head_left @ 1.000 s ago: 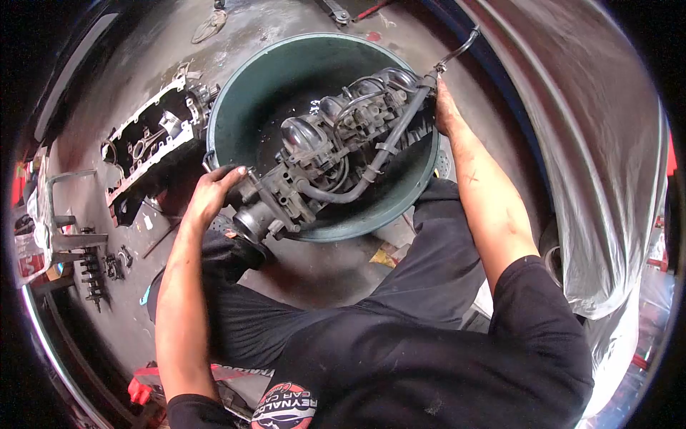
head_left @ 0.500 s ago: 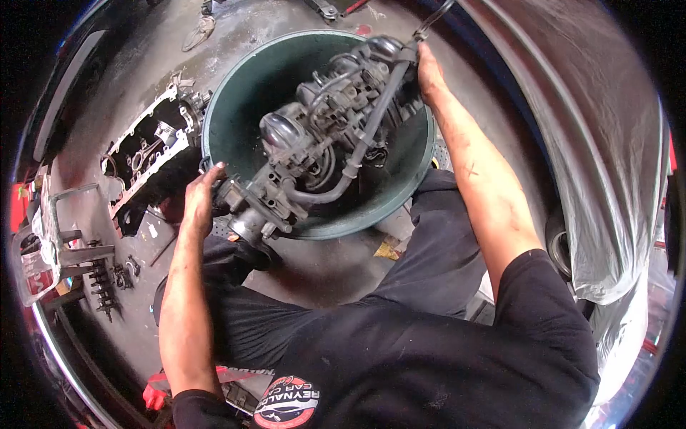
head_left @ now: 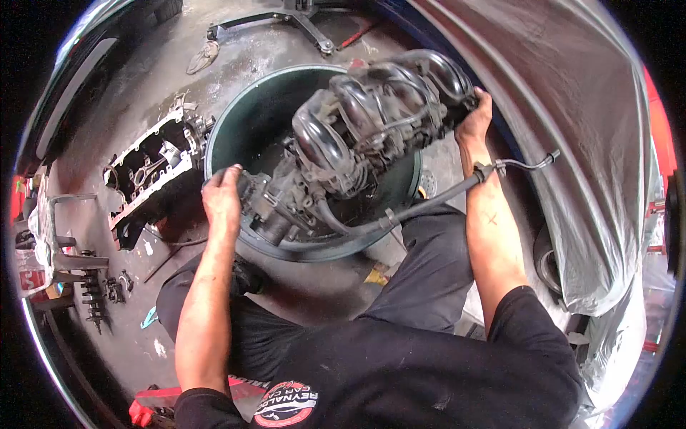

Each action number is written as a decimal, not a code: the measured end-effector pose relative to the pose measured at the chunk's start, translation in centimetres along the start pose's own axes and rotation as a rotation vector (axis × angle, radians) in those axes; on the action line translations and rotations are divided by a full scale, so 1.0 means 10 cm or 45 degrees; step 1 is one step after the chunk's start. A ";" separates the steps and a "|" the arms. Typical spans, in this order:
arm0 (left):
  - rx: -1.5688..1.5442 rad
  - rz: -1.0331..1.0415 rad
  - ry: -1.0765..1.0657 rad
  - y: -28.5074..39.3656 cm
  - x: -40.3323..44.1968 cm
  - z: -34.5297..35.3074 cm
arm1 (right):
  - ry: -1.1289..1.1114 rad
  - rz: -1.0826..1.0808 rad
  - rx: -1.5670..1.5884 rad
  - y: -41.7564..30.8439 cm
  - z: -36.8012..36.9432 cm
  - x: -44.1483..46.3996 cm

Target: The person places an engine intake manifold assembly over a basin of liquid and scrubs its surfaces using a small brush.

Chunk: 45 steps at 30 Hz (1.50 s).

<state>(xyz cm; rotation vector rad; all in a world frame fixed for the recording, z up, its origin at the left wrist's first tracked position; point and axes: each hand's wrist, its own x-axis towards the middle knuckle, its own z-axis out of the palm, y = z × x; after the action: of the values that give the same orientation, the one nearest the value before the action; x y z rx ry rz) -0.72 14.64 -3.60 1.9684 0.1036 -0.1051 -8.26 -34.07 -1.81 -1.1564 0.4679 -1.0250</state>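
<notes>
A dirty black intake manifold [head_left: 357, 129] with curved runners is held at both ends over a large dark green tub [head_left: 239, 125]. My left hand [head_left: 224, 196] grips its near left end, by the throttle-body part, thumb on top. At the far right end my right hand [head_left: 474, 120] is closed round the manifold, its fingertips partly hidden behind it. A black hose [head_left: 429, 206] hangs from the manifold's near side and runs across my right forearm, its thin bent end sticking out to the right. The manifold hides much of the tub's inside.
An engine block [head_left: 153, 168] lies on the floor left of the tub. A crankshaft-like shaft [head_left: 93, 289] stands farther left. Plastic sheeting [head_left: 550, 129] drapes over something along the right side. A stand's leg [head_left: 311, 32] and a red bar [head_left: 357, 34] lie beyond the tub.
Both hands have shifted right with the manifold, which has rolled so its runners show more. The hose has swung away from it onto my right forearm.
</notes>
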 end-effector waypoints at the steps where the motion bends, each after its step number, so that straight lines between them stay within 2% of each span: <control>1: 0.046 0.030 -0.006 0.01 -0.03 0.06 | 0.019 0.005 0.061 -0.07 -0.01 -0.06; 3: 0.075 0.014 0.001 -0.03 -0.08 0.20 | -0.014 0.095 0.149 -0.14 -0.13 -0.04; 8: 0.072 0.056 -0.002 0.13 -0.21 0.40 | 0.005 0.093 0.118 -0.11 -0.41 0.04; 10: 0.141 0.089 0.017 0.26 -0.24 0.44 | 0.002 0.033 0.101 0.16 -0.74 0.24; 13: 0.086 0.103 0.014 0.31 -0.24 0.48 | -0.008 0.200 0.222 0.22 -0.85 0.24; 17: 0.083 0.064 -0.028 0.22 -0.20 0.53 | -0.021 0.292 0.128 0.51 -1.06 0.35; 20: 0.146 0.038 -0.048 0.22 -0.23 0.55 | 0.028 0.421 0.149 0.45 -1.04 0.21; 26: 0.174 0.047 -0.046 0.32 -0.28 0.56 | 0.175 0.653 0.177 0.65 -1.51 0.31; 29: 0.111 0.064 -0.009 0.27 -0.27 0.57 | 0.208 0.541 0.186 0.72 -1.37 0.23; 34: 0.010 0.069 0.028 0.20 -0.31 0.59 | 0.294 0.539 0.195 0.69 -1.32 0.21; 37: -0.024 0.055 0.011 0.23 -0.33 0.58 | 0.157 0.526 0.103 0.50 -1.22 0.09; 38: -0.053 0.059 0.008 0.21 -0.33 0.58 | 0.213 0.574 0.049 0.59 -1.34 0.23; 39: -0.078 0.063 0.003 0.18 -0.33 0.58 | 0.111 0.591 -0.055 0.77 -1.62 0.45; 41: -0.115 0.040 -0.018 0.17 -0.35 0.57 | 0.147 0.576 -0.335 0.22 -1.00 0.03; 45: -0.138 0.043 -0.075 0.23 -0.50 0.54 | 0.210 0.600 -0.422 0.32 -1.04 0.13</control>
<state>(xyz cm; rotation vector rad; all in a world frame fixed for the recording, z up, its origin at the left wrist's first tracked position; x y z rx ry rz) -5.57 8.64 -2.98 1.8563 0.0366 -0.1323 -14.24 -40.49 -8.42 -1.1768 1.0189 -0.6447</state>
